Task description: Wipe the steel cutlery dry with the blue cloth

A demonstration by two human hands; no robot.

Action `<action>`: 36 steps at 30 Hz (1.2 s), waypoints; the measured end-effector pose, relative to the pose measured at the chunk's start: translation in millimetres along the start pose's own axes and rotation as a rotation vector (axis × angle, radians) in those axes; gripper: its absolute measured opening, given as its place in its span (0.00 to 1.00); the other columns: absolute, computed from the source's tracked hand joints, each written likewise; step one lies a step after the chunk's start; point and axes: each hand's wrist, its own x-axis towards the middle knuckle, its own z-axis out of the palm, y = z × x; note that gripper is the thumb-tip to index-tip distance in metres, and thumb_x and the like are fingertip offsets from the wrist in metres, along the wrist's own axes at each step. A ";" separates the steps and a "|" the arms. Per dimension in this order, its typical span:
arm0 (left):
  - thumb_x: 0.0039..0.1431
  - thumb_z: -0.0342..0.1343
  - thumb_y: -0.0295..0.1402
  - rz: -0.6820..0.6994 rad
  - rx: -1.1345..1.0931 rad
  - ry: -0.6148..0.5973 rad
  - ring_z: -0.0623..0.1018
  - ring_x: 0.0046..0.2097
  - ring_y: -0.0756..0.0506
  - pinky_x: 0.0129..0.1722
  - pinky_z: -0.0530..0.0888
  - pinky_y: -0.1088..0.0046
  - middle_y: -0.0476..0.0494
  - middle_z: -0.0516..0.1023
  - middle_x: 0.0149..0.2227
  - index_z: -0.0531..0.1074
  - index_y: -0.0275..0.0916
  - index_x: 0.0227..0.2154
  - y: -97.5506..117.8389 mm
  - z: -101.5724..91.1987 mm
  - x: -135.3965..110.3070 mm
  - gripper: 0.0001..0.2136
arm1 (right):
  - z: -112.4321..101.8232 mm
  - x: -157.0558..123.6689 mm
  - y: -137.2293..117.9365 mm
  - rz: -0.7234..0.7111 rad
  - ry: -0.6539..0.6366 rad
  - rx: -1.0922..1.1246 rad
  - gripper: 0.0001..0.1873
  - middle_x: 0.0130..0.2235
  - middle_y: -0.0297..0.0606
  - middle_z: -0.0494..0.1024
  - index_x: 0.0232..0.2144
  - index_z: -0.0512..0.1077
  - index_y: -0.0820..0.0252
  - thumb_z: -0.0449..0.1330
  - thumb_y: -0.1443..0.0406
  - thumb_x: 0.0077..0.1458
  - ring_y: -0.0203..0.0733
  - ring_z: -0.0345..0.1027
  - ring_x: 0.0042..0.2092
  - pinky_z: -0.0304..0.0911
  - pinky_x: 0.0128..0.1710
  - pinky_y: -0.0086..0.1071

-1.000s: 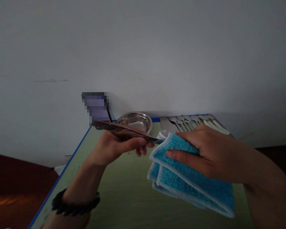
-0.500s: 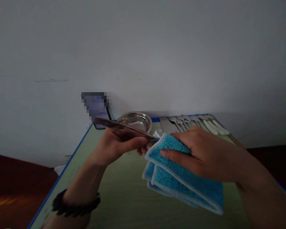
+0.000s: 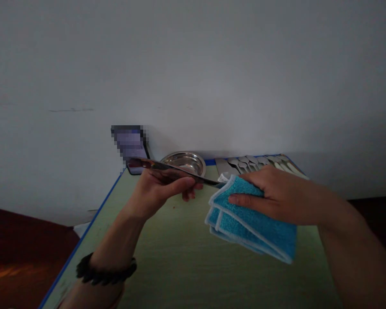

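A long, flat, shiny metal utensil (image 3: 176,172), knife-like though its kind is unclear, slants across in front of me above the table. My left hand (image 3: 161,189) is closed on its middle from below, thumb along the near face. Its right end goes into a folded blue cloth (image 3: 257,223) with pale edging. Pinched between the thumb and fingers of my right hand (image 3: 276,193), the cloth wraps that end, which is hidden, and its loose layers hang down. A white tag (image 3: 224,177) shows above the cloth.
Against the wall, a metal bowl (image 3: 188,162) stands at the table's back edge. Left of it leans a phone (image 3: 131,148). Spoons and other cutlery (image 3: 252,163) lie in a row at the back right. The pale green table (image 3: 180,257) has blue edging.
My right hand and the cloth have slid right and slightly up along the utensil, baring more of the metal. My left hand keeps its hold almost in place.
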 end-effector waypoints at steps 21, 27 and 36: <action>0.56 0.56 0.34 -0.056 -0.068 0.141 0.69 0.20 0.53 0.16 0.66 0.80 0.50 0.71 0.21 0.70 0.35 0.26 -10.6 24.2 3.2 0.08 | 5.1 17.0 17.9 0.049 0.202 0.210 0.20 0.29 0.32 0.76 0.32 0.71 0.58 0.52 0.49 0.53 0.35 0.68 0.29 0.59 0.27 0.28; 0.58 0.52 0.39 -0.156 0.131 -0.013 0.61 0.17 0.56 0.16 0.58 0.80 0.55 0.61 0.14 0.63 0.36 0.16 6.3 38.4 14.0 0.18 | 5.6 14.3 13.2 0.005 0.073 0.246 0.18 0.30 0.34 0.77 0.31 0.73 0.58 0.55 0.51 0.51 0.37 0.69 0.29 0.60 0.29 0.30; 0.56 0.53 0.39 -0.150 0.150 0.031 0.58 0.19 0.55 0.17 0.54 0.79 0.55 0.60 0.17 0.68 0.35 0.20 4.7 28.3 11.7 0.14 | -6.4 7.1 26.7 0.081 -0.108 0.209 0.18 0.33 0.36 0.77 0.33 0.71 0.58 0.56 0.50 0.50 0.40 0.70 0.32 0.61 0.30 0.31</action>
